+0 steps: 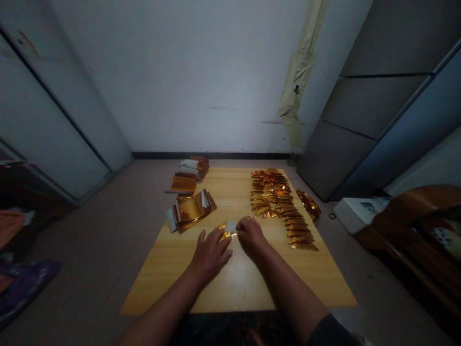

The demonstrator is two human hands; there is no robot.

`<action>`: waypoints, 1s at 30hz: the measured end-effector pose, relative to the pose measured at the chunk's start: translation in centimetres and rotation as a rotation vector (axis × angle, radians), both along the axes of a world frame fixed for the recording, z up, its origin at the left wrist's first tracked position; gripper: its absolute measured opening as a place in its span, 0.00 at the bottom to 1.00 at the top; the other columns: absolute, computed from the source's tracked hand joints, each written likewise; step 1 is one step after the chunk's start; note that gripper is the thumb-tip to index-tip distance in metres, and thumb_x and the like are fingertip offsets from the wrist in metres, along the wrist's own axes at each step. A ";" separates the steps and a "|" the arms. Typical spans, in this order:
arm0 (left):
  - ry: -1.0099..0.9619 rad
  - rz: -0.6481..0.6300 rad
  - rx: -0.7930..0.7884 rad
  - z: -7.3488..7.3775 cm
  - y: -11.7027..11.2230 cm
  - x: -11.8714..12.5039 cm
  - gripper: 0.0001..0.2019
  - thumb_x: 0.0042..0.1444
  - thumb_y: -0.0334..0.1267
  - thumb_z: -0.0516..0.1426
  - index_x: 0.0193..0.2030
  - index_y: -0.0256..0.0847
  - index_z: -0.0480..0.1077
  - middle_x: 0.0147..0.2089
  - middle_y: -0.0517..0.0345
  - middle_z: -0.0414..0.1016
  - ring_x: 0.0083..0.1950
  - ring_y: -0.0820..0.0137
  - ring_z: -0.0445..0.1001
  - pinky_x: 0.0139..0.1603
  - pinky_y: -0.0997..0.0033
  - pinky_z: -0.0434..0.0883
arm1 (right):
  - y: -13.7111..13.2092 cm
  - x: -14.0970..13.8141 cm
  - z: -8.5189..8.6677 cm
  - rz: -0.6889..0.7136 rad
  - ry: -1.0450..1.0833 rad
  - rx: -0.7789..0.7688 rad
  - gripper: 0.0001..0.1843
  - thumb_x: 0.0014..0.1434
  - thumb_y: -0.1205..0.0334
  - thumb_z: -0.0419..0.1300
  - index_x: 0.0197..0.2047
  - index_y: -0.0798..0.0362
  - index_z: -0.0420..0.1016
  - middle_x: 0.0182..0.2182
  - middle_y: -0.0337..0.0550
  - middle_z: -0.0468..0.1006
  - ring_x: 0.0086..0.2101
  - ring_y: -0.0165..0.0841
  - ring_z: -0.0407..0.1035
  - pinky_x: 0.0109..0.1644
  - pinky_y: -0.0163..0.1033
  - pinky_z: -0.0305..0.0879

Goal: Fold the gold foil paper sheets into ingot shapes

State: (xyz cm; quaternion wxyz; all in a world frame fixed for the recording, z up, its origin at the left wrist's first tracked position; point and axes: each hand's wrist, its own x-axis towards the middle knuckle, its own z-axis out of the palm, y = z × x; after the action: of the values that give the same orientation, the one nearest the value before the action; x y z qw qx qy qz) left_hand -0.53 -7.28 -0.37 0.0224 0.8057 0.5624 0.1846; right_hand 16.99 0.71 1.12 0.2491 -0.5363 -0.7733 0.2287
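A small sheet of gold foil paper [231,226] lies on the wooden table, its pale back partly showing and its gold side catching light. My left hand [212,253] rests flat on its left part with the fingers spread. At the sheet's right edge, my right hand [251,235] is closed, fingertips pinched on the paper. The fingers hide part of the sheet. To the left lies a loose stack of curled gold foil sheets [190,208]. Rows of folded gold foil pieces [273,192] overlap on the right side.
More foil sheets [183,183] sit at the table's [237,283] back left edge. Beyond its right edge is a heap of folded foil pieces [309,204]. A grey cabinet [360,105], a white box [355,214] and a wooden chair [414,250] stand right. A wall rises behind.
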 end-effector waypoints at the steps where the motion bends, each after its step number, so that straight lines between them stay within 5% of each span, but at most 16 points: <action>1: -0.002 0.005 -0.006 0.1 0.0 0.1 0.18 0.59 0.40 0.56 0.57 0.50 0.69 0.62 0.47 0.67 0.65 0.55 0.61 0.63 0.35 0.52 | 0.0 0.0 0.0 -0.010 0.006 -0.006 0.11 0.46 0.77 0.56 0.29 0.53 0.73 0.32 0.40 0.72 0.37 0.32 0.62 0.41 0.36 0.51; 7: -0.012 0.028 -0.063 0.8 0.1 0.4 0.15 0.59 0.39 0.56 0.53 0.49 0.70 0.61 0.48 0.68 0.64 0.55 0.63 0.63 0.31 0.49 | 0.0 -0.7 -0.1 -0.070 -0.040 -0.030 0.05 0.47 0.68 0.63 0.31 0.52 0.74 0.33 0.40 0.73 0.37 0.34 0.62 0.40 0.36 0.51; 14: -0.073 0.080 -0.112 1.4 1.1 0.4 0.12 0.60 0.39 0.54 0.50 0.52 0.71 0.60 0.54 0.70 0.63 0.58 0.65 0.66 0.31 0.43 | -0.4 0.3 -0.1 0.055 -0.117 0.058 0.13 0.54 0.74 0.55 0.37 0.51 0.77 0.40 0.42 0.74 0.42 0.34 0.63 0.44 0.37 0.52; 19: -0.156 0.152 -0.161 1.3 2.9 0.3 0.08 0.61 0.39 0.52 0.43 0.52 0.72 0.61 0.60 0.71 0.67 0.57 0.60 0.65 0.30 0.39 | -3.1 0.3 0.4 0.127 -0.270 0.143 0.09 0.61 0.67 0.55 0.39 0.49 0.76 0.45 0.43 0.74 0.46 0.38 0.61 0.47 0.41 0.51; 24: -0.235 0.215 -0.208 0.3 4.1 0.1 0.11 0.59 0.36 0.52 0.46 0.51 0.72 0.61 0.58 0.72 0.67 0.59 0.61 0.67 0.36 0.42 | -6.3 -0.9 0.8 0.168 -0.315 0.140 0.09 0.59 0.64 0.59 0.45 0.51 0.73 0.45 0.46 0.74 0.47 0.40 0.60 0.49 0.44 0.51; 30: -0.259 0.066 -0.312 0.3 5.0 -1.3 0.12 0.54 0.34 0.52 0.41 0.50 0.73 0.62 0.61 0.71 0.68 0.60 0.61 0.68 0.37 0.38 | -5.2 0.3 1.2 0.308 -0.178 0.087 0.08 0.57 0.70 0.59 0.38 0.49 0.76 0.38 0.39 0.76 0.41 0.35 0.63 0.45 0.40 0.52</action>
State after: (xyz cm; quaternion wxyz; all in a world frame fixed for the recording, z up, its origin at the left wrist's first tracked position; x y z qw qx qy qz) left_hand -1.85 -2.27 -0.04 0.2129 0.7432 0.6026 0.1978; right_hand 17.25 -4.53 2.31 0.1648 -0.4183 -0.8745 0.1821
